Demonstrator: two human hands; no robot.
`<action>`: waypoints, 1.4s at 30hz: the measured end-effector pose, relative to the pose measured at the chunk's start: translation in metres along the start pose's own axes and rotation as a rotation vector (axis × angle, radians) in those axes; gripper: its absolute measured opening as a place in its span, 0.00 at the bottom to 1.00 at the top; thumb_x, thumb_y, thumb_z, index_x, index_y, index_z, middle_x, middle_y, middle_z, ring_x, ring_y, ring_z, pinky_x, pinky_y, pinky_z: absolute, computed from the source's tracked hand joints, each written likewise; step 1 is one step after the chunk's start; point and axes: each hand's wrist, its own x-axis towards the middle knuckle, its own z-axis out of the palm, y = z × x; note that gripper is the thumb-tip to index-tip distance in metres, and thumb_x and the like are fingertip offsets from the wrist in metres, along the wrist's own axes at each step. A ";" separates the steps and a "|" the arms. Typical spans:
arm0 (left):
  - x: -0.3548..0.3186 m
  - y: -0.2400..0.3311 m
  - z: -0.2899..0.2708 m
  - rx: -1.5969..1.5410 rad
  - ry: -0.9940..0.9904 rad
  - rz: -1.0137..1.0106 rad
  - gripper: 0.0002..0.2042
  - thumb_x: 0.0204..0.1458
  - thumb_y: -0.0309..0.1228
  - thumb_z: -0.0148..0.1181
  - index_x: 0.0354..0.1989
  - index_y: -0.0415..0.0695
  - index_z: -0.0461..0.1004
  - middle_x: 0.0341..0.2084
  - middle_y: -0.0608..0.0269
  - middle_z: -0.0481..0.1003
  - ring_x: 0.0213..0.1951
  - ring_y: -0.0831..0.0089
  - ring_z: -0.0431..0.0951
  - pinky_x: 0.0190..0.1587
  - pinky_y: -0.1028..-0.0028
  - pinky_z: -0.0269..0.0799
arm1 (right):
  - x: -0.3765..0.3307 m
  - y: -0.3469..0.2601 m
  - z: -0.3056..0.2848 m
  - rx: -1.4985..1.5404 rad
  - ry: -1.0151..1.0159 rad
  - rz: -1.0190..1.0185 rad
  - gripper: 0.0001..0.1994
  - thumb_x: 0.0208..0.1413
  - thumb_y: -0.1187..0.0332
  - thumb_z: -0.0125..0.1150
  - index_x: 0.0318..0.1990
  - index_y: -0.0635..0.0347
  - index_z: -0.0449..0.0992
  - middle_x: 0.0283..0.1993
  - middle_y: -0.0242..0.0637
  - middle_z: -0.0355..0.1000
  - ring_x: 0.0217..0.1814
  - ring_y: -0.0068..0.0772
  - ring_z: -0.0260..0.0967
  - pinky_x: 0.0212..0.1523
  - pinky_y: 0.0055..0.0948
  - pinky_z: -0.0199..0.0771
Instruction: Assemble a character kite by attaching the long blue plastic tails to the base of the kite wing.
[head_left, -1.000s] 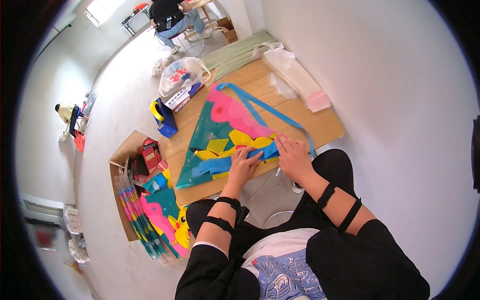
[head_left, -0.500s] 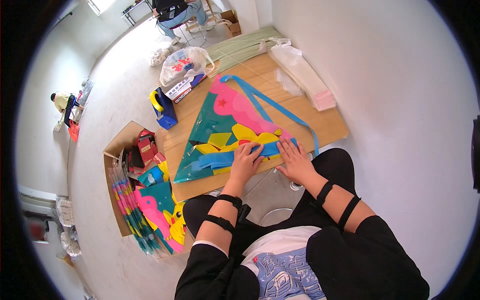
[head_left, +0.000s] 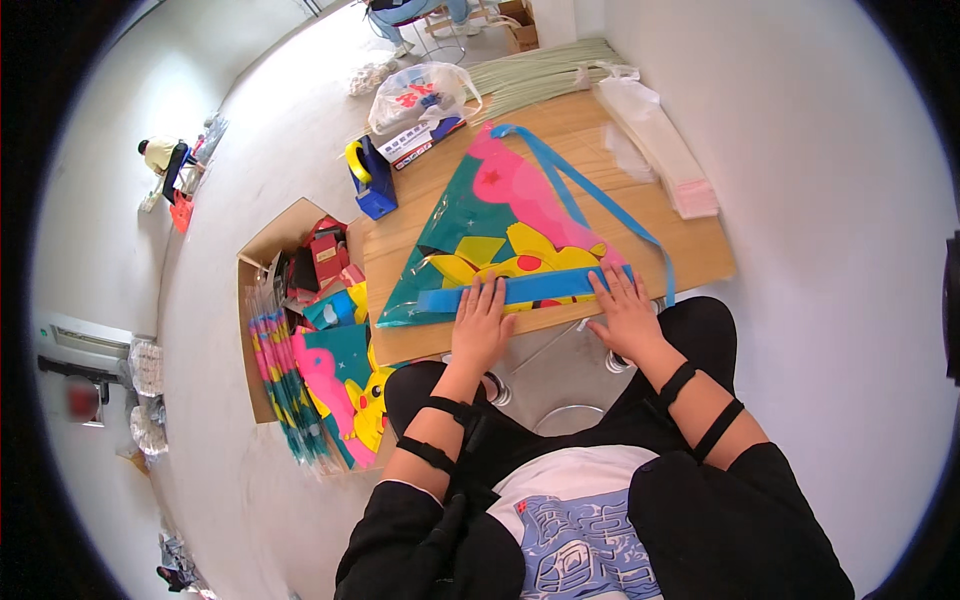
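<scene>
A triangular kite (head_left: 445, 240), printed in teal, pink and yellow with a cartoon figure, lies on the wooden table. Its surface has a glossy sheen. Along its near edge runs a flat folded blue ribbon (head_left: 545, 289), while a long blue tail (head_left: 625, 222) loops from the far tip down the right side. My left hand (head_left: 480, 325) rests on the ribbon's left part, fingers stretched out. On its right end lies my right hand (head_left: 632, 320), fingers spread flat. Both hands press the ribbon from above; neither grips it.
The wooden table (head_left: 700, 245) carries a blue tape dispenser (head_left: 372, 185), a small carton (head_left: 420, 142), a plastic bag (head_left: 420, 95), thin pale-green sticks (head_left: 540, 75) and white plastic sleeves (head_left: 660, 150). A cardboard box (head_left: 252, 345) with packed kites stands left. Two people sit farther off.
My hands have moved apart, the left one sliding left along the ribbon. The ribbon now lies flatter and straighter along the near edge. The whole view has shifted slightly.
</scene>
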 end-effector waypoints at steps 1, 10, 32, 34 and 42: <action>-0.004 -0.007 -0.001 -0.012 0.022 -0.030 0.30 0.65 0.40 0.53 0.73 0.42 0.59 0.74 0.50 0.55 0.74 0.48 0.54 0.74 0.51 0.51 | 0.000 0.000 0.000 0.004 -0.010 0.007 0.44 0.57 0.48 0.66 0.77 0.52 0.52 0.81 0.45 0.46 0.84 0.45 0.39 0.81 0.52 0.33; -0.011 -0.079 -0.006 -0.175 0.171 -0.057 0.21 0.61 0.28 0.59 0.63 0.42 0.73 0.66 0.50 0.69 0.69 0.46 0.64 0.69 0.52 0.61 | -0.001 -0.001 -0.001 -0.010 -0.016 0.013 0.45 0.57 0.48 0.65 0.78 0.52 0.51 0.82 0.44 0.42 0.84 0.44 0.37 0.81 0.52 0.32; -0.005 -0.071 -0.020 0.052 0.332 0.138 0.13 0.45 0.26 0.65 0.42 0.47 0.84 0.40 0.64 0.78 0.48 0.61 0.77 0.52 0.60 0.74 | 0.002 -0.002 0.004 -0.149 -0.029 0.015 0.43 0.61 0.46 0.59 0.75 0.65 0.55 0.80 0.45 0.49 0.83 0.42 0.42 0.81 0.46 0.36; -0.005 -0.075 -0.020 0.003 0.269 0.127 0.13 0.46 0.26 0.64 0.43 0.45 0.83 0.41 0.63 0.78 0.48 0.61 0.76 0.52 0.59 0.74 | 0.003 0.002 0.001 -0.149 0.068 -0.045 0.40 0.60 0.46 0.60 0.72 0.65 0.60 0.78 0.45 0.53 0.81 0.42 0.46 0.79 0.45 0.41; -0.010 -0.068 -0.040 0.044 0.203 0.249 0.20 0.46 0.31 0.62 0.48 0.36 0.79 0.44 0.58 0.77 0.46 0.59 0.77 0.47 0.62 0.77 | 0.021 0.015 -0.014 -0.133 0.206 -0.222 0.30 0.51 0.57 0.65 0.59 0.65 0.74 0.57 0.42 0.69 0.62 0.42 0.65 0.63 0.40 0.66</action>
